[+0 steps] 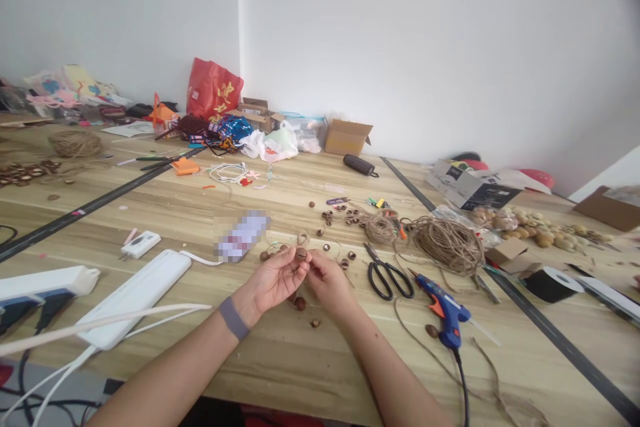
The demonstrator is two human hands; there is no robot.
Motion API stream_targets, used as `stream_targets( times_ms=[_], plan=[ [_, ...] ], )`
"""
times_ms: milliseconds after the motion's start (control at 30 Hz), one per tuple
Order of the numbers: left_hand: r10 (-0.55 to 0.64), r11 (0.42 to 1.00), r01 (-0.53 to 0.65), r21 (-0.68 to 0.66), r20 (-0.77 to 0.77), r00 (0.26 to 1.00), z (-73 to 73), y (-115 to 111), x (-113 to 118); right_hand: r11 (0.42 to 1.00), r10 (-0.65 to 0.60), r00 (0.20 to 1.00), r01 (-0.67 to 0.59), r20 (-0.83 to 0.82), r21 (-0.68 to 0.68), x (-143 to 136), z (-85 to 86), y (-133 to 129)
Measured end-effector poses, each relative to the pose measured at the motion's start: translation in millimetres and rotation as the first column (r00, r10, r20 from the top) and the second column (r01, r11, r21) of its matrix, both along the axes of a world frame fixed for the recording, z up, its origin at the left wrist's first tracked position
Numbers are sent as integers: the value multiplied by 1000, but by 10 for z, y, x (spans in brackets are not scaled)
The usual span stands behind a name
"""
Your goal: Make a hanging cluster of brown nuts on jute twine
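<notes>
Streaked, pale wood-grain tabletop (pixel 280 380) spreads beneath your forearms, a long white plastic power strip (pixel 140 297) on the left and a blue-and-orange plastic glue gun (pixel 453 317) on the right. At centre, your left hand (pixel 280 280) curls in a pinch, thumb and fingertips holding a round, smooth brown nut (pixel 301 254) over the tabletop. Your right hand (pixel 327 277), fingers bent and nearly closed, meets it at the tips; whether it grips anything is hidden. Black-handled metal scissors (pixel 383 282) lie to the right. Just beyond, hollow brown shell pieces (pixel 352 255) are scattered near a small coil of fibrous tan twine (pixel 380 228), beside a larger, thicker heap of brown cord (pixel 445 245). Farther right, rounded tan balls (pixel 545 238) lie clustered, and a brown cardboard box at the edge (pixel 607 209) holds translucent material (pixel 627 195). At the back, a flapped brown carton (pixel 347 137), contents unseen, stands near a crumpled white plastic bag (pixel 280 142) and a glossy red bag with gold print (pixel 213 89), before a smooth white wall (pixel 425 47).
</notes>
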State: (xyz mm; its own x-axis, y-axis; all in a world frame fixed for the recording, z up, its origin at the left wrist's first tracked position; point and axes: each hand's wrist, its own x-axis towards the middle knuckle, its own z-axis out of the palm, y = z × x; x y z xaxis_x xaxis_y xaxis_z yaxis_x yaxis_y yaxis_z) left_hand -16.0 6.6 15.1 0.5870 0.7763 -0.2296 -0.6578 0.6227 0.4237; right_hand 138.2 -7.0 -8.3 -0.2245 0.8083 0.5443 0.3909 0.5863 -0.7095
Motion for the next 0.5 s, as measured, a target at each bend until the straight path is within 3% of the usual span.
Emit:
stream_targets(
  times_ms=[367, 500],
  plan=[
    [-13, 997, 14, -73, 17, 1000, -8, 2, 21, 990, -33, 999, 35, 16, -139, -10, -50, -28],
    [-7, 997, 6, -72, -9, 1000, 23, 10, -4, 993, -103, 994, 105, 34, -60, 74, -58, 0]
  ],
)
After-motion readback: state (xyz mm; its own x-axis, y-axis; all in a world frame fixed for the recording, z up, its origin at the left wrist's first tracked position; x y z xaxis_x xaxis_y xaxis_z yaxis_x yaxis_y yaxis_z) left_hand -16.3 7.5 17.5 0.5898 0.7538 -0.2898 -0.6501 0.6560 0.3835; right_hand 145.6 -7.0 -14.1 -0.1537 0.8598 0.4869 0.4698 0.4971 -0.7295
